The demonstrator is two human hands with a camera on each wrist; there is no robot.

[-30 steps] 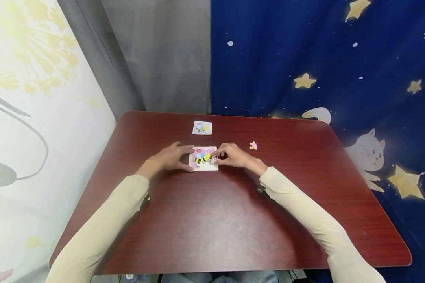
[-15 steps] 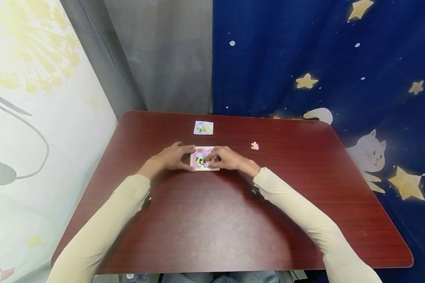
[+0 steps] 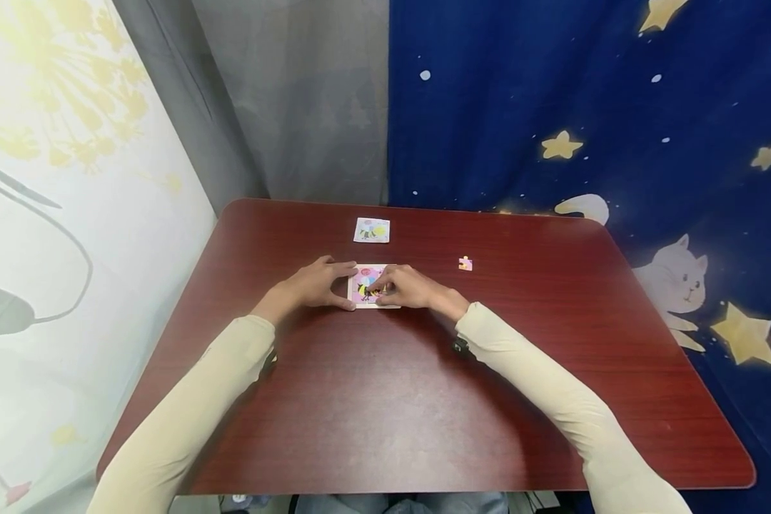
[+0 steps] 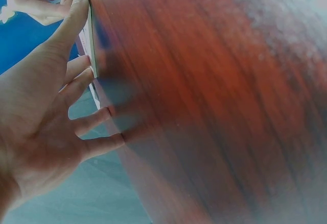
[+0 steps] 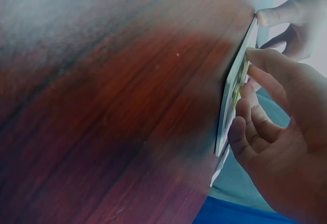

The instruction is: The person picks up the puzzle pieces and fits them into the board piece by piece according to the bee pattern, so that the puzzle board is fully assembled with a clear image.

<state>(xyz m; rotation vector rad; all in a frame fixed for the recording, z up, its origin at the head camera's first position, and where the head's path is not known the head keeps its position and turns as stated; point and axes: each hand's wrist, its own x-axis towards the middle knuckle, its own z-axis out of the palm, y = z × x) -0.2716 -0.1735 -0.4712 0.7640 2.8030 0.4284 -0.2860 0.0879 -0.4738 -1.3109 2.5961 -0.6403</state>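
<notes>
A small puzzle board (image 3: 360, 275) with a white border and a bee picture on pink lies flat on the table. My left hand (image 3: 317, 283) stands at its left side, thumb and forefinger spread and touching the two left corners; the other fingers extend fairly straight in the left wrist view. Over the board's right half is my right hand (image 3: 413, 287), thumb and forefinger down at a puzzle piece (image 3: 380, 291), which they seem to pinch. The fingers hide much of this piece and the board's right part. A loose puzzle piece (image 3: 465, 263), pink and yellow, lies farther right.
Behind the board lies a square picture card (image 3: 372, 230) with a bee on it. The table (image 3: 373, 400) is dark red-brown with rounded corners. A grey curtain (image 3: 308, 107) and a blue star-patterned curtain (image 3: 475, 128) hang behind it.
My right hand has moved left across the board with the puzzle piece, then stayed nearly still over the last half second. The left hand keeps its place at the board's left corners.
</notes>
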